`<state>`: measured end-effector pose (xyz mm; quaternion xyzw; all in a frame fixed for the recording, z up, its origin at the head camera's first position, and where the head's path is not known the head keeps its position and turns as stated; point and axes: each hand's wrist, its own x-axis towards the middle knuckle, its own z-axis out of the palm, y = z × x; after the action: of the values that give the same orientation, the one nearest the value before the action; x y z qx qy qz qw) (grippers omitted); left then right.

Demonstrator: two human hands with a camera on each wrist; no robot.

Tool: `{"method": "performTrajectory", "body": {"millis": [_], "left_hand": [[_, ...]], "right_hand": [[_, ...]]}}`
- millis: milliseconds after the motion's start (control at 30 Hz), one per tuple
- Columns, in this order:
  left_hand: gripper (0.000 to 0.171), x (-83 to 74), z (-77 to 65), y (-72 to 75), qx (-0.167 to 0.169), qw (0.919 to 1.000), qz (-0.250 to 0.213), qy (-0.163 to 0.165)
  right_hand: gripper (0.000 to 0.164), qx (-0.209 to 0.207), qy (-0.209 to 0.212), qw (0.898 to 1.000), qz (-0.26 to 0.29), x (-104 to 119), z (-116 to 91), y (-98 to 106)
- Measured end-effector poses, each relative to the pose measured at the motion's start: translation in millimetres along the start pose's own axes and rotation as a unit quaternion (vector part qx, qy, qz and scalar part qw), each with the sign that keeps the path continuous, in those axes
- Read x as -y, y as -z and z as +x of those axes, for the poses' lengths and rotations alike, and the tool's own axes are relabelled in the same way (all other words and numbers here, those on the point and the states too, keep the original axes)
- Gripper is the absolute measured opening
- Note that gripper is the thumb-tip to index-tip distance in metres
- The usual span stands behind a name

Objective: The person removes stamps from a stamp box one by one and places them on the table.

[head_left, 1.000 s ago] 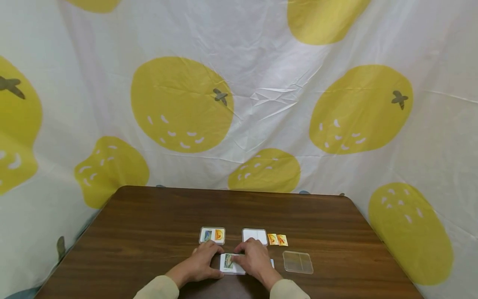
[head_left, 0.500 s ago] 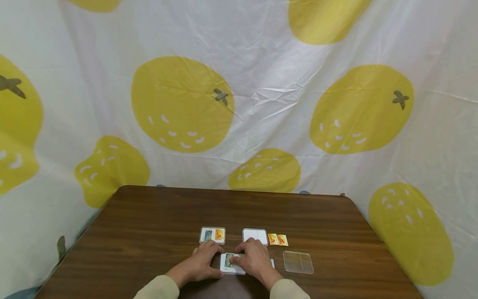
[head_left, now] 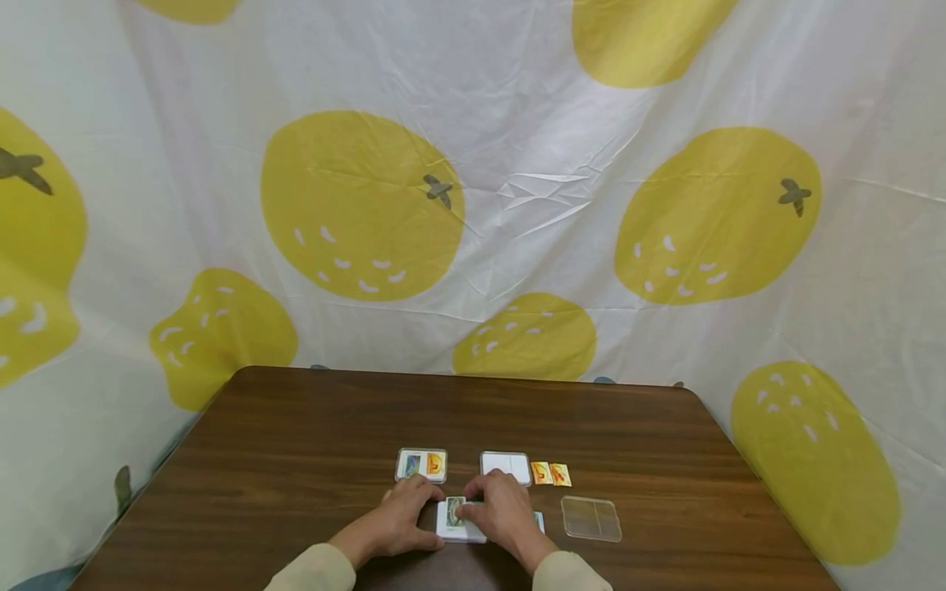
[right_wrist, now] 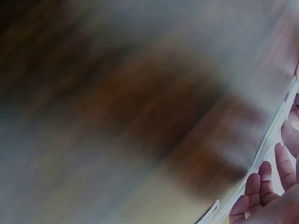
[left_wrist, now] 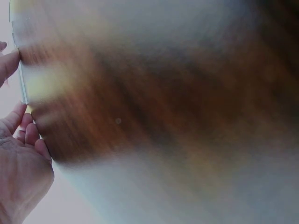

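In the head view, my left hand (head_left: 402, 515) holds the left side of a flat white case (head_left: 464, 534), its thumb at the near edge and fingers at the far edge. A small green picture card (head_left: 452, 519) lies on the white face. My right hand (head_left: 504, 510) reaches over the case's right side, pinching the card between thumb and index finger. That hand covers the case's right half. Both wrist views show fingertips at the edge of a thin flat thing, seen from a low angle and blurred.
Behind the hands lie a clear-framed case (head_left: 421, 465) with a blue and an orange picture, and a white case (head_left: 505, 466). Two orange picture cards (head_left: 550, 474) sit beside it. A transparent lid (head_left: 591, 519) lies right. A white-edged piece (head_left: 539, 520) shows past my right hand.
The green card has turned from slightly tilted to nearly straight and shifted slightly toward the far edge of the case. Both hands stay almost in the same place.
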<state>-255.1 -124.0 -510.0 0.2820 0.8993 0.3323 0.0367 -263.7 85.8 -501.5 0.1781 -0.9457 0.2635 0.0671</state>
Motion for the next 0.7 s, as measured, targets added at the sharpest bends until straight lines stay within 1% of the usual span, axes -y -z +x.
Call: {"method": "performTrajectory", "body": {"millis": [200, 367, 533, 567, 700], "left_hand": [[0.052, 0.1, -0.3, 1.3, 0.002, 1.0, -0.001, 0.003], [0.051, 0.3, -0.3, 0.4, 0.003, 1.0, -0.003, 0.006], [0.05, 1.4, -0.2, 0.3, 0.0, 1.0, -0.006, -0.002], [0.05, 1.8, -0.3, 0.2, -0.001, 1.0, 0.001, -0.005], [0.05, 2.9, 0.0, 0.1, 0.0, 1.0, 0.003, -0.004]], "right_hand": [[0.013, 0.007, -0.016, 0.998, 0.054, 1.1, 1.8, 0.0], [0.01, 0.019, -0.025, 0.993, 0.118, 2.6, 2.5, 1.4], [0.008, 0.028, -0.03, 0.989, 0.143, 4.0, 1.6, 2.5], [0.007, 0.029, -0.033, 0.988, 0.148, 4.1, 1.4, 2.8], [0.006, 0.039, -0.043, 0.983, 0.174, 4.1, 0.3, 4.8]]}}
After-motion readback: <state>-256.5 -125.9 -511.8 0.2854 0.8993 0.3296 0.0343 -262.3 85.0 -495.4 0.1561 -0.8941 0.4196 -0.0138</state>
